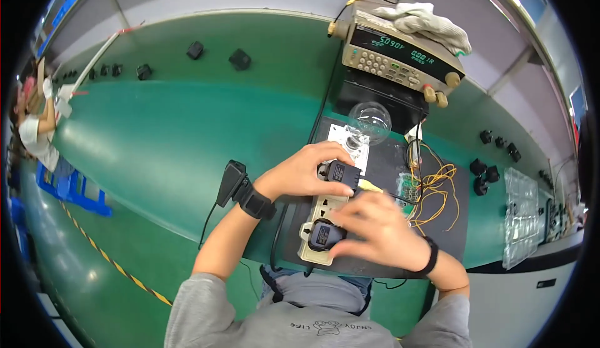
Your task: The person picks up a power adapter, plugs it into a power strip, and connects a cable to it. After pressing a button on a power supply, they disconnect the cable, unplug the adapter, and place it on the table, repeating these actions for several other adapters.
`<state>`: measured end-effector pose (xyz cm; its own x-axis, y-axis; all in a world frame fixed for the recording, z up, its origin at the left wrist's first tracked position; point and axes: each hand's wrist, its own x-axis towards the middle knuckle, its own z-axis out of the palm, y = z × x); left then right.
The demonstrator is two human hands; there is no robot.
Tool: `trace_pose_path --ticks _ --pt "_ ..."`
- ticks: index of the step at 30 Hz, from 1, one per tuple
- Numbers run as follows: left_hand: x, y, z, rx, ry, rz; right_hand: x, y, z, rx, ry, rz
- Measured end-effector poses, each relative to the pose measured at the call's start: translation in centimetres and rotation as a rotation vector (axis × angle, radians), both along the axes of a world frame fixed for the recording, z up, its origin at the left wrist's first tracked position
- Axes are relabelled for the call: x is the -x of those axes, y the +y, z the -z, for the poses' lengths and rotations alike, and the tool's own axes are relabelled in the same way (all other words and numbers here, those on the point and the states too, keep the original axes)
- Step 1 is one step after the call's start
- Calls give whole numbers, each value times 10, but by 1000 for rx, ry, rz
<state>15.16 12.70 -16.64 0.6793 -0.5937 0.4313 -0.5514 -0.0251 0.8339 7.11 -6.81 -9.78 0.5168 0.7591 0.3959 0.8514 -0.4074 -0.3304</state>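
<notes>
Far left, a second person sits at the bench end (34,126), well apart from the work. Loose black adapters (195,50) dot the back of the green bench (175,129). Left hand (300,173), wrist in a black strap, reaches in from the left and curls around the upper adapter (342,174); fingers wrapped over its far edge, thumb below, a pinching hold on the block as it sits plugged into the power strip (322,207). The strip's long axis runs from near the body away toward the lamp socket, tilted slightly right. Right hand (381,229) lies across the strip's near half, fingers together and bent, tips touching the lower adapter (322,234); whether it grips or only rests there, cannot tell. A clear bulb (370,122) stands just beyond the strip. Further right, yellow wires (434,188), a bench meter (400,57) with a cloth (431,20) on top, more adapters, a clear tray (520,217).
</notes>
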Motion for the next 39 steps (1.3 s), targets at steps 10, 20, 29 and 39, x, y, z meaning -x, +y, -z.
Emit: trace_pose_path --ticks 10,20,29,39 --pt "7 7 -16 -240 -112 -183 -8 -50 16 -12 15 440" --pt "35 -20 -34 203 -197 -247 45 -44 34 -144 234 263" --pt "56 -38 -37 -95 -438 -242 48 -39 36 -194 185 249" --pt "52 -43 -45 -150 -398 -180 46 -29 28 -80 12 275"
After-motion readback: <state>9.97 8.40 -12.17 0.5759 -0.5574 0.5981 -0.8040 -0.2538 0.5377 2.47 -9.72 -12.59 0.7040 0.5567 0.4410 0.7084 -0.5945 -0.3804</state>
